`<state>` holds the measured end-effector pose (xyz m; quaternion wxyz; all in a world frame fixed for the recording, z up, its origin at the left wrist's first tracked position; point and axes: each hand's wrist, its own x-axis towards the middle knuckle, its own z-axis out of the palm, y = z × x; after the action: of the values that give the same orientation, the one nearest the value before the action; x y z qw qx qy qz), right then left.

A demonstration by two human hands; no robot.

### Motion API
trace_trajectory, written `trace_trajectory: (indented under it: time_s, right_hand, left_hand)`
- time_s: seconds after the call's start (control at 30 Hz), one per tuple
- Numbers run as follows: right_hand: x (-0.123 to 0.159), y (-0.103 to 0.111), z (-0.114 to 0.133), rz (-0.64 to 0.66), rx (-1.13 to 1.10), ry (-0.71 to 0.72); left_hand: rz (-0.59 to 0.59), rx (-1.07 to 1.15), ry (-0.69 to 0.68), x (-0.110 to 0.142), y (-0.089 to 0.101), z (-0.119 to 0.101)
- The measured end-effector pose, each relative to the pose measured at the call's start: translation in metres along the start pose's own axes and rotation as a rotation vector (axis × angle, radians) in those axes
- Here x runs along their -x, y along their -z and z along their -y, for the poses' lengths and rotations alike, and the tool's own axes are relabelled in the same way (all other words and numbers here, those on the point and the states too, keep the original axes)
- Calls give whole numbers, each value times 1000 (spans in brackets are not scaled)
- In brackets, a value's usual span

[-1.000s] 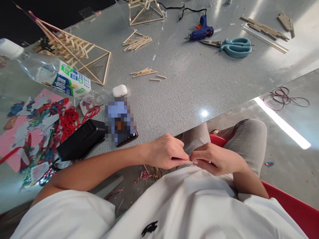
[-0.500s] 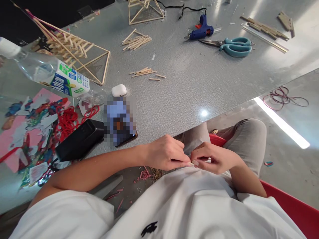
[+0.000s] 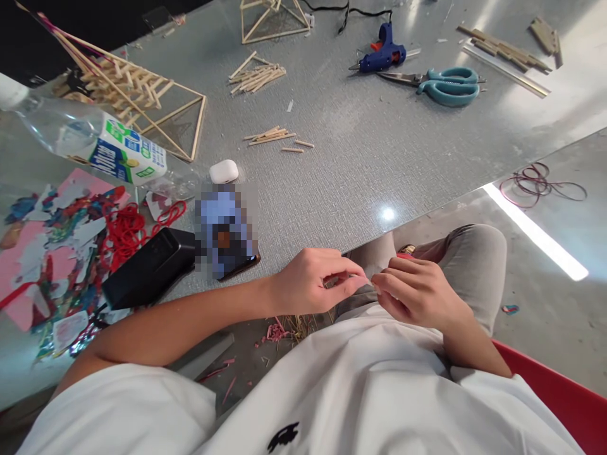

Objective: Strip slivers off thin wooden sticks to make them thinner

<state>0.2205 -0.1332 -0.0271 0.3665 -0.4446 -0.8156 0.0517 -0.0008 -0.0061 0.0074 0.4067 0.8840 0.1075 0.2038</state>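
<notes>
My left hand (image 3: 315,281) and my right hand (image 3: 417,294) meet above my lap, just off the table's front edge. The left thumb and forefinger are pinched together, and the fingertips point at the right hand's. Curled fingers and thumb close my right hand. Whatever lies between the fingertips is too small and too covered to name. Nearest the left hand on the table is a phone (image 3: 244,262), its screen blurred out. A white earbud case (image 3: 224,171) sits behind it. Farther back lie short wooden sticks (image 3: 270,134) and a larger pile of sticks (image 3: 258,77).
Stick frames (image 3: 190,126) stand at the back left by a plastic bottle (image 3: 128,148). Paper scraps, red cord (image 3: 126,230) and a black case (image 3: 149,268) crowd the left. A blue glue gun (image 3: 386,54) and teal-handled scissors (image 3: 450,86) lie at the back right.
My hands have shifted slightly, with the right hand turned more knuckles-up and its fingers curled. The left pinch has risen a little. The view has moved slightly; the table's things stay put.
</notes>
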Motion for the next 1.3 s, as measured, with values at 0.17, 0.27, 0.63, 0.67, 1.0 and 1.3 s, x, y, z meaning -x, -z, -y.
trace_trajectory:
  time_s: [0.17, 0.27, 0.63, 0.67, 1.0, 1.3]
  right_hand:
    - [0, -1, 7, 11, 267, -12]
    - [-3, -3, 4, 47, 84, -56]
    - [-6, -7, -2, 144, -251, -116]
    - [-6, -8, -2, 151, -262, -112]
    - [-9, -21, -13, 114, -727, -131]
    - [-5, -24, -18, 200, -1078, -251]
  left_hand:
    - [5, 87, 137, -2, 3, -2]
    - [-3, 74, 123, -1, 2, -1]
    - [-7, 34, 55, 1, -1, 2]
    - [-3, 36, 50, 1, -1, 2]
    - [85, 189, 83, -3, 6, -1]
    - [98, 314, 196, -6, 12, -5]
